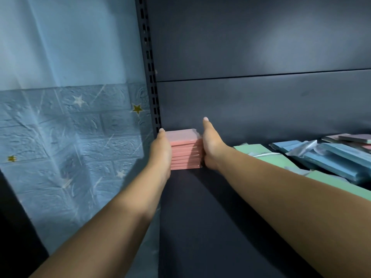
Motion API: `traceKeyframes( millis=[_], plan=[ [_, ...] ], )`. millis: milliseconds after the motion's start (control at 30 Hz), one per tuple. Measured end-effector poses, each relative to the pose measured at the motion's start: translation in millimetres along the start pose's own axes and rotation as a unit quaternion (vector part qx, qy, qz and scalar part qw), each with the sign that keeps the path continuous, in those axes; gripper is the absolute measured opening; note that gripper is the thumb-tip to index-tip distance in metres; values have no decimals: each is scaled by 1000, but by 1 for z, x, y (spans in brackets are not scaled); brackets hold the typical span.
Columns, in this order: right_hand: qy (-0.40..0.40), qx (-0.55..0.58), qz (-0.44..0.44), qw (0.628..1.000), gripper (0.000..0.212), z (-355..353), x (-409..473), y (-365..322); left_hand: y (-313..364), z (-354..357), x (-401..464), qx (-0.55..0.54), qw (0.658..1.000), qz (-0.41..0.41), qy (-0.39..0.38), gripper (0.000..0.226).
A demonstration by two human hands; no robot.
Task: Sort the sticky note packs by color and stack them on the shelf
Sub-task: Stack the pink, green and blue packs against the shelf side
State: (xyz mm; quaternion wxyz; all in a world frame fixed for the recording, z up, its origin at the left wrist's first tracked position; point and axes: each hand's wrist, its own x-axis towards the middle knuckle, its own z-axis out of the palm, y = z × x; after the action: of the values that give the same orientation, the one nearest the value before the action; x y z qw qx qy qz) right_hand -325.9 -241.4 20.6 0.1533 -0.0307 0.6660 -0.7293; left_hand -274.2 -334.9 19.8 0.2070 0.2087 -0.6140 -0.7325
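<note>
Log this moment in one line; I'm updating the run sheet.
left hand, right hand: press pink stack | shelf corner | green packs, blue packs unsorted

Your shelf (200,217): dark, flat
Back left corner: your pink stack (185,150)
Right side: green packs (281,161), blue packs (337,159), loosely piled
</note>
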Motion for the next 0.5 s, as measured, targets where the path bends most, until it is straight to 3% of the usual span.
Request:
traceKeyframes(
  millis=[100,200,333,500],
  plan=[
    [-13,-27,-33,999,60,-2,-9,11,-7,-10,-3,-1,999,31,-32,56],
    [-22,-47,-48,998,91,6,-20,18,-11,-18,-7,5,995,65,-72,51],
    [-10,-122,-88,989,60,3,-22,17,-17,-21,-7,61,984,124,-110,55],
    [-17,-133,-107,985,62,0,-21,17,-18,-14,-7,177,963,189,-80,50]
  ],
)
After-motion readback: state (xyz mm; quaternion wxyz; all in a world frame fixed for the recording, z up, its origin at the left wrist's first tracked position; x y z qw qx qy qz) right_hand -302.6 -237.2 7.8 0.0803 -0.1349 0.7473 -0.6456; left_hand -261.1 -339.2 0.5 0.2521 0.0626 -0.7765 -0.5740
